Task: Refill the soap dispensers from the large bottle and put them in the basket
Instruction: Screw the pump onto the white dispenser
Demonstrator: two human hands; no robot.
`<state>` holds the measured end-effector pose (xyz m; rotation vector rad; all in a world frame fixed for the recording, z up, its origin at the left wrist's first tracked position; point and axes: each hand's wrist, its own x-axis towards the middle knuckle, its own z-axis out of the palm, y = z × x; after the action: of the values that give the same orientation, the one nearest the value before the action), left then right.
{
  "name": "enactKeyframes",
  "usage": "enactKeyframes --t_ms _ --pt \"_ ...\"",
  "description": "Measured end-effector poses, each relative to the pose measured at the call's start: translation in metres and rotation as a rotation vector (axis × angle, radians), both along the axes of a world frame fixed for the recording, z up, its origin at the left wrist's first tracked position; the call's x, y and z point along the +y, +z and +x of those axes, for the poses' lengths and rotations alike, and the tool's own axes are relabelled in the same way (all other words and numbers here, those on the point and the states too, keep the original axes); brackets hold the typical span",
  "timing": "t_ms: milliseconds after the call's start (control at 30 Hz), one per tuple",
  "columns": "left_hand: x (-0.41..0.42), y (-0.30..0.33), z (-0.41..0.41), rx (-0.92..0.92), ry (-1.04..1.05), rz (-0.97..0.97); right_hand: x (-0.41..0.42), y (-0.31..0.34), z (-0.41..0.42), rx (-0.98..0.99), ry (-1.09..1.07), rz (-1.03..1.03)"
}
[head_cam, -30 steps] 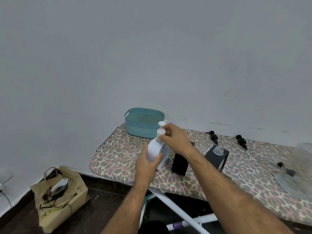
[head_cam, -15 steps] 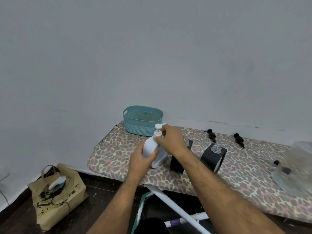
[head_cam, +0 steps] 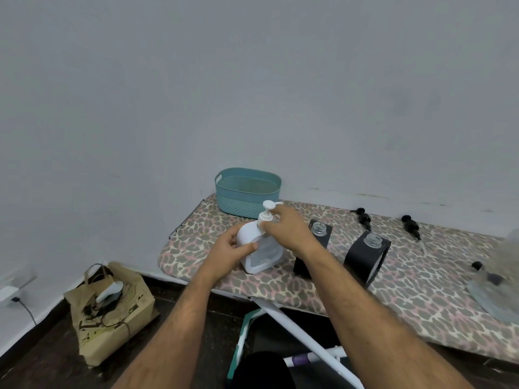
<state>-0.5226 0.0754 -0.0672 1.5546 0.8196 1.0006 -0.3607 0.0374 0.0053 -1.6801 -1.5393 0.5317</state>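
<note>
The white soap dispenser (head_cam: 259, 248) has come down onto the ironing board (head_cam: 393, 279), left hand (head_cam: 229, 252) gripping its body, right hand (head_cam: 286, 231) pinching the pump collar.

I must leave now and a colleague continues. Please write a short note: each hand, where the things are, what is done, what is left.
Left hand grips the white dispenser body; right hand holds its pump collar.
Two black dispensers stand open on the board; their pumps lie behind.
Basket holds no dispenser.
Large bottle at right edge.
Left: the black dispensers, their pumps, all three into basket.
</note>
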Motion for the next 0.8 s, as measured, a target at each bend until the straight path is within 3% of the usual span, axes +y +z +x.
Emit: enactKeyframes --t_ms 133,233,333,600,800 --pt "0.004 0.003 -0.003 -0.009 -0.058 -0.029 0.001 -0.008 -0.002 0.186 0.048 0.034" --pt "0.005 0.002 -0.003 -0.009 -0.061 -0.025 0.004 -0.020 -0.008 0.287 -0.067 0.106" --pt "0.005 0.002 -0.003 -0.018 -0.076 -0.039 0.004 -0.023 -0.016 0.240 -0.152 0.152" --pt "0.017 0.009 -0.013 -0.019 -0.125 -0.099 0.008 -0.017 -0.009 0.299 0.038 0.061" --pt "0.023 0.013 -0.018 0.014 -0.139 -0.087 0.016 -0.023 -0.011 0.226 -0.030 0.097"
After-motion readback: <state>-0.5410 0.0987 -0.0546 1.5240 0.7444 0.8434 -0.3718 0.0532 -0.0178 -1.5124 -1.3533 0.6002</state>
